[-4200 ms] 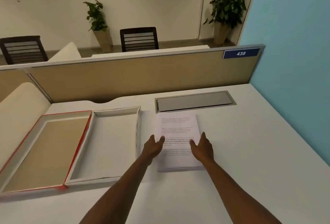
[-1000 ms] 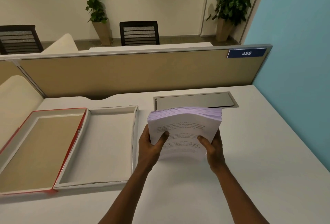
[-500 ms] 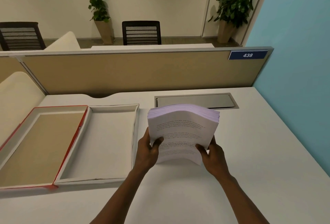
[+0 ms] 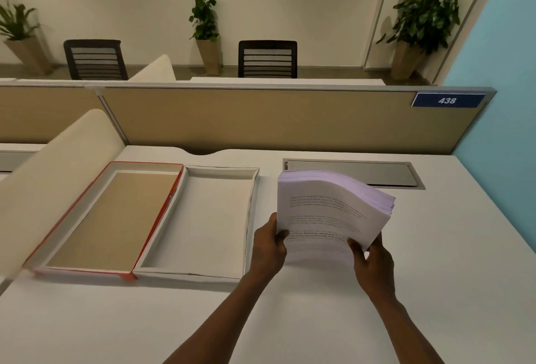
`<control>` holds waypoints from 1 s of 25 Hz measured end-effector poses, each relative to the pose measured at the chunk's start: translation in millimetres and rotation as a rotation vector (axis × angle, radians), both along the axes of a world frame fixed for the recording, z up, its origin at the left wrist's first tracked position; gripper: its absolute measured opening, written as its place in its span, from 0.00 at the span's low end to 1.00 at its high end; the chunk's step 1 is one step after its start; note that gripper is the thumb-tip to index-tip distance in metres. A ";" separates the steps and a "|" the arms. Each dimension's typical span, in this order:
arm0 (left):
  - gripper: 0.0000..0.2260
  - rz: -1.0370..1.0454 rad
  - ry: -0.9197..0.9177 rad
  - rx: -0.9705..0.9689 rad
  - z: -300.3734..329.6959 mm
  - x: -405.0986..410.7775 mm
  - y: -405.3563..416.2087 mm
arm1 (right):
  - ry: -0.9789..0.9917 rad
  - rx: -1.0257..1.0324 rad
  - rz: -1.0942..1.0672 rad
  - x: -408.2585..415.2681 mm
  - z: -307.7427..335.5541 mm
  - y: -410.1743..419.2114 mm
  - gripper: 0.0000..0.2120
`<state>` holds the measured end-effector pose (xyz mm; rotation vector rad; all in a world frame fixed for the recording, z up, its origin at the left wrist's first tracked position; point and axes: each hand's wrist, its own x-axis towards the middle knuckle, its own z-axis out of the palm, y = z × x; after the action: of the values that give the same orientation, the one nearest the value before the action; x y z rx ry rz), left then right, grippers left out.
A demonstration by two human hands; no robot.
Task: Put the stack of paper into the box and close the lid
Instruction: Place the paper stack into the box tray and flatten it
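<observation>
Lid (image 4: 113,218) lies flipped open at far left of the counter (image 4: 435,276), hinged to the empty box (image 4: 203,218) beside it. Right of the box, your left hand (image 4: 268,247) and right hand (image 4: 374,262) hold the stack of paper (image 4: 327,213) tilted up, fingers (image 4: 355,247) clamped on its near edge.

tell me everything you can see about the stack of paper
The stack of paper is a thick sheaf of white sheets, the top page printed with blurred black text. It is raised on its near edge, bowed, its far edge fanned, above the white desk. The left hand and right hand grip its near corners.
</observation>
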<state>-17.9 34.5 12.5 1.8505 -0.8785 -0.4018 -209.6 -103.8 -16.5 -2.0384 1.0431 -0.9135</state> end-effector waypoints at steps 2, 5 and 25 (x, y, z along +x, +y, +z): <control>0.16 -0.020 -0.022 0.014 2.9 2.9 2.7 | -0.004 0.025 0.009 -1.2 3.1 0.4 0.22; 0.15 -0.032 -0.050 -0.001 18.4 9.3 11.1 | -0.016 0.035 0.046 -1.2 16.2 2.0 0.22; 0.13 0.239 0.262 0.456 63.7 235.3 136.4 | 0.020 0.666 0.290 257.7 38.8 109.4 0.21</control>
<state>217.4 171.0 76.1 2.2231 -0.3990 -0.7183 48.1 5.6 22.3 -1.5725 0.8762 -0.3285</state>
